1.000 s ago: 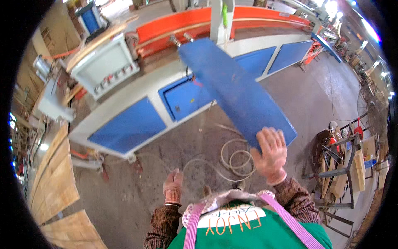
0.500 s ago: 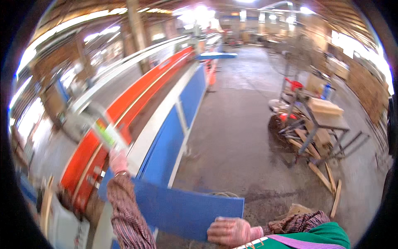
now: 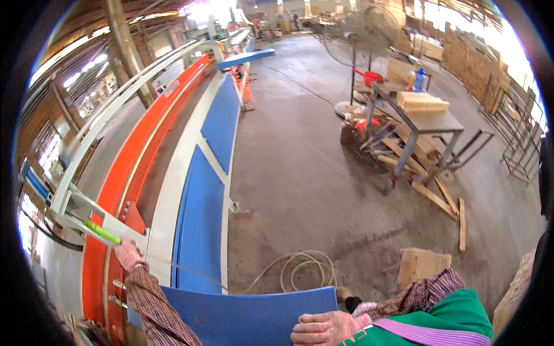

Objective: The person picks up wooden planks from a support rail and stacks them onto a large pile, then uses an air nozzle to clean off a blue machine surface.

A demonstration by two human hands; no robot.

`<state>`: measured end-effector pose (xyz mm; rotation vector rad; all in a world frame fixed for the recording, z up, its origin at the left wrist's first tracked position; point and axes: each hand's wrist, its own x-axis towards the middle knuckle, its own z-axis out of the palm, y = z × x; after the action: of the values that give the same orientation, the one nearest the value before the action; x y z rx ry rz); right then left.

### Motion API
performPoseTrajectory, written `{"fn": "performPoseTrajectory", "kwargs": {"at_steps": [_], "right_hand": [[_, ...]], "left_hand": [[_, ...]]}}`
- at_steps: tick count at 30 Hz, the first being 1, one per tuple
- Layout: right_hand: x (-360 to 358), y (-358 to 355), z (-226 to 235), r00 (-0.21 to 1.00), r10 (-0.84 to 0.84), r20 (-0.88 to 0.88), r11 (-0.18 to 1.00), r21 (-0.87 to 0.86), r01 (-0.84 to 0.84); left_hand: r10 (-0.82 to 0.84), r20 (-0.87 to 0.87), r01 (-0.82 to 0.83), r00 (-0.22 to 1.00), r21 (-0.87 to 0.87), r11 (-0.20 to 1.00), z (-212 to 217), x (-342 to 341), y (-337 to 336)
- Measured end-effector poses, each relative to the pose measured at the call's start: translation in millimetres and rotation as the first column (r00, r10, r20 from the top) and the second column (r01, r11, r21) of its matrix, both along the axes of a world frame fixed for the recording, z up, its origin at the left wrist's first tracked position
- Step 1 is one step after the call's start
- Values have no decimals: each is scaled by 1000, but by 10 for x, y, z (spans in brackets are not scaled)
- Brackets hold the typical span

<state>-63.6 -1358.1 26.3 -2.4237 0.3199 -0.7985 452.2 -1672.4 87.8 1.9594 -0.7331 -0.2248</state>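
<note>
At the lower left my left hand (image 3: 130,254), in a pink glove or with pinkish skin, is closed at the end of a slim bright-green ribbed piece (image 3: 103,232). This piece lies against a pale frame arm of the long machine, above its orange beam (image 3: 130,155). A blurred thin line runs from near the hand toward the floor. My right hand (image 3: 323,328) rests on the right end of a blue panel (image 3: 248,314), fingers side by side with nothing visible in them. The panel spans the lower edge between my forearms.
The machine's white and blue side (image 3: 202,202) runs away from me. A coiled hose (image 3: 306,268) and a wooden block (image 3: 424,265) lie on the floor. To the right stand a metal table (image 3: 444,121) with stacked wood, a large fan (image 3: 363,34) and loose wood strips (image 3: 447,199).
My view has turned rightward, so the machine and the table appear farther left. My left hand sits lower and farther left, with the green piece now sharper. The right hand stays on the panel.
</note>
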Motion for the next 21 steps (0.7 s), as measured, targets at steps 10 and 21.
{"fn": "performPoseTrajectory", "kwargs": {"at_steps": [10,21], "right_hand": [[-64,16,582,897,-323,303,594,-672,441],[74,189,-112,573,-748,335,-616,-671,-413]], "left_hand": [[-5,-14,5,1000,22,1000,257,72,362],[-103,-210,42,972,-277,960,136,44,71]]}}
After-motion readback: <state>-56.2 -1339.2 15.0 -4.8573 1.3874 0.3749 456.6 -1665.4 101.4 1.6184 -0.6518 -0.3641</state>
